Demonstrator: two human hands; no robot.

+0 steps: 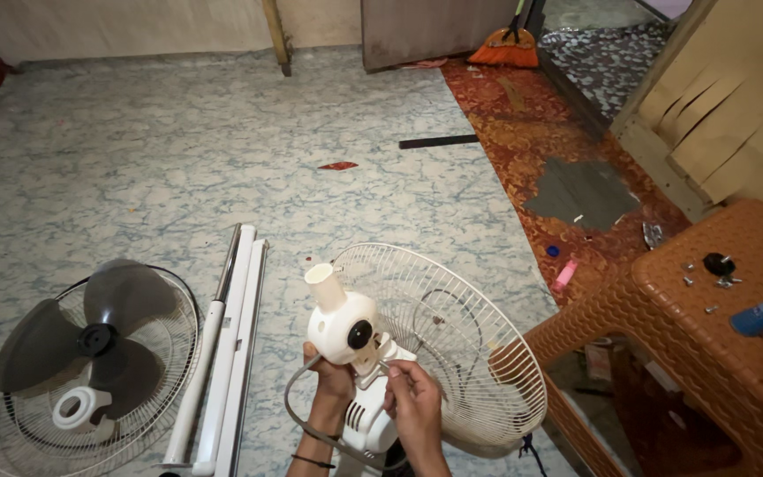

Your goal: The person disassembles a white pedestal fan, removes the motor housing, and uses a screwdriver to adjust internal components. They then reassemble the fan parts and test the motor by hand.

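I hold a white fan motor head (344, 327) with a black knob on its side and a short white neck tube on top. My left hand (333, 378) grips it from below. My right hand (412, 402) pinches a thin part at the housing's lower right side. A grey power cord (298, 415) loops down under my left wrist. Behind the motor, the white wire rear grille (461, 353) is attached and faces right.
On the floor to the left lie the front grille (11, 442) with the grey blade (90, 331) and a white cap on it, and white pole sections (222, 344). At right stands a brown wicker-pattern stool (708, 353) bearing screws, a black knob and a blue-white tool.
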